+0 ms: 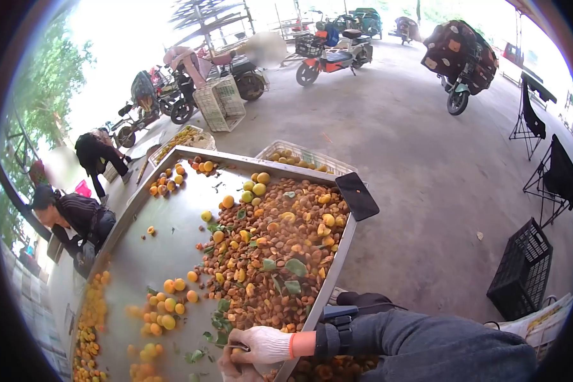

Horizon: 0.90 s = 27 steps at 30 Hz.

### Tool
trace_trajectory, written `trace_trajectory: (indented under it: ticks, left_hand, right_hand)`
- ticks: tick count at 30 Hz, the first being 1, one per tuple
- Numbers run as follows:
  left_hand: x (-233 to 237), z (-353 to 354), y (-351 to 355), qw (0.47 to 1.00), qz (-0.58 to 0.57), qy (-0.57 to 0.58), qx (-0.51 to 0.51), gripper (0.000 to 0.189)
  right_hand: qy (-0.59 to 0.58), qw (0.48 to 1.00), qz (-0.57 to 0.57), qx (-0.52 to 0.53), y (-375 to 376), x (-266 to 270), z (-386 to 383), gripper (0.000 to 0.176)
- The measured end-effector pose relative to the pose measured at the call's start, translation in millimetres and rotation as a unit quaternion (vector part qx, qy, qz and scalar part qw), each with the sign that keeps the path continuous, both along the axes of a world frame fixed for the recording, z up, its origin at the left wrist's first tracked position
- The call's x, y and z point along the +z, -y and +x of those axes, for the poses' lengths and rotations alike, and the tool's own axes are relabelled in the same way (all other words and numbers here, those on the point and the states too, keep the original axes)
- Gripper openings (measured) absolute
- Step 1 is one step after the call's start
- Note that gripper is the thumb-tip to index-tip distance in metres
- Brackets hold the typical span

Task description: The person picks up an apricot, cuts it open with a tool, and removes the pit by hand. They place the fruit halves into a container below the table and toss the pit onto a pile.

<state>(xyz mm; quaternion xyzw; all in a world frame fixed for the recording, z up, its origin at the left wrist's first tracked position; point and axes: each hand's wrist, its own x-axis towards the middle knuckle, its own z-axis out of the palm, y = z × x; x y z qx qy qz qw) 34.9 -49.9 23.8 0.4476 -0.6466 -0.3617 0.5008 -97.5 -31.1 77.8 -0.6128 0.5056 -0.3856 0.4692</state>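
At the bottom centre, my right hand (264, 345) wears a white glove with an orange cuff, its fingers pinched together over the metal tray (207, 305). My left hand (239, 370) is just below it, partly cut off by the frame's lower edge. The two hands meet at a small thing I cannot make out. Beside them lie green leaves (220, 323) and a large heap of brown pits and split fruit (267, 293). Whole orange apricots (169, 305) sit to their left, and halved fruit (90, 331) lines the tray's left side.
A black phone (357, 197) rests on the tray's right corner. Crates of fruit (299, 157) stand behind the tray. One person (83, 219) crouches at the left; another (95, 156) bends farther back. A black crate (522, 270) and folding chairs (551, 172) are at the right.
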Motion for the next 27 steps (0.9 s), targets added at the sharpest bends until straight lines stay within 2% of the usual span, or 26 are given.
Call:
trace_trajectory:
  ticks: [3,4,5,6,7,8,11,13,14,16,20,22,27]
  left_hand:
    - [-4,23,-27,0.998,-0.005,0.01,0.062,0.026]
    - [-22,23,-31,0.994,-0.076,0.008,0.078,0.034]
    - [-1,24,-39,0.99,-0.048,0.107,0.085,0.037]
    - [13,27,-48,0.985,0.012,0.156,0.072,0.039]
    - [22,18,-51,0.986,-0.024,0.144,0.08,0.04]
    - [19,23,-51,0.965,-0.062,0.239,0.093,0.042]
    - [8,17,-49,0.978,-0.031,0.18,0.101,0.042]
    - [22,14,-51,0.976,-0.007,0.187,0.11,0.041]
    - [21,13,-51,0.971,-0.001,0.188,0.147,0.041]
    - [18,13,-48,0.977,0.003,0.178,0.114,0.042]
    - [17,12,-46,0.981,0.019,0.151,0.121,0.044]
    - [18,14,-46,0.978,0.043,0.172,0.114,0.047]
    - [10,19,-47,0.976,0.018,0.188,0.109,0.051]
  right_hand:
    - [-0.061,0.998,-0.033,-0.012,-10,-6,5,0.038]
    - [-0.071,0.996,-0.043,-0.017,-12,-13,9,0.038]
    - [-0.092,0.995,-0.034,-0.024,-16,-7,8,0.038]
    - [-0.095,0.993,-0.06,-0.039,-18,-11,10,0.039]
    - [-0.092,0.994,-0.053,-0.038,-19,-9,10,0.04]
    - [-0.106,0.993,-0.03,-0.034,-20,-6,10,0.04]
    - [-0.112,0.991,-0.044,-0.055,-21,-6,13,0.038]
    - [-0.101,0.992,-0.045,-0.065,-21,2,16,0.035]
    - [-0.117,0.988,-0.064,-0.076,-21,1,18,0.032]
    - [-0.112,0.991,-0.035,-0.069,-16,-2,18,0.029]
    - [-0.111,0.99,-0.043,-0.071,-13,-5,21,0.027]
    - [-0.097,0.989,-0.084,-0.077,-12,-11,22,0.026]
    - [-0.106,0.991,-0.047,-0.067,-16,-2,26,0.027]
